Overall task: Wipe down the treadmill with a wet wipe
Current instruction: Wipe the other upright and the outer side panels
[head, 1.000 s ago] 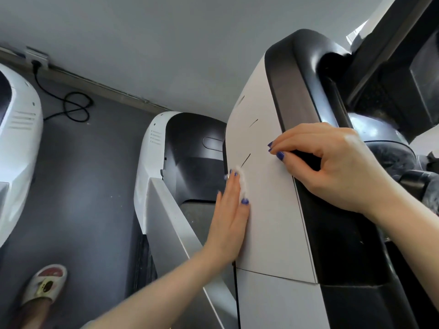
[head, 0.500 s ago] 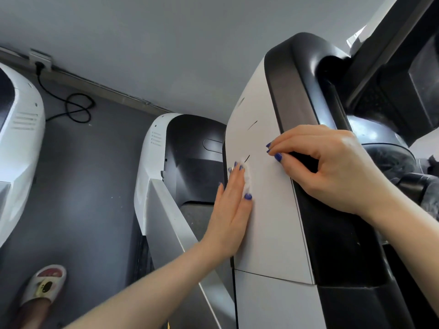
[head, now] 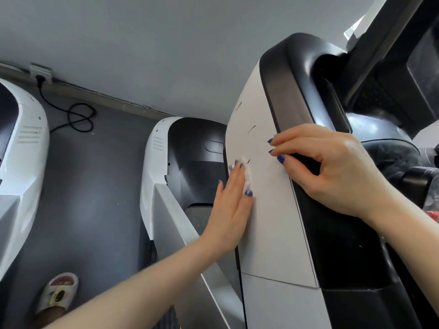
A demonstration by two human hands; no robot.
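Wiping smooth white treadmill panel [head: 268, 210], centre frame.
Lower left: ribbed slipper [head: 58, 293] on matte grey floor. Centre: left hand [head: 231, 205] flat, fingers straight, pressing crumpled white wipe [head: 247, 173] against panel. Right: right hand [head: 332, 172] curled over glossy black edge, gripping panel.

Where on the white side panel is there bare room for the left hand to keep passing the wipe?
Bare white panel lies below both hands down to the seam, and above, between the dark marks and the black trim. Crowded: the strip between the left hand pressing the wipe and the right hand fingertips.
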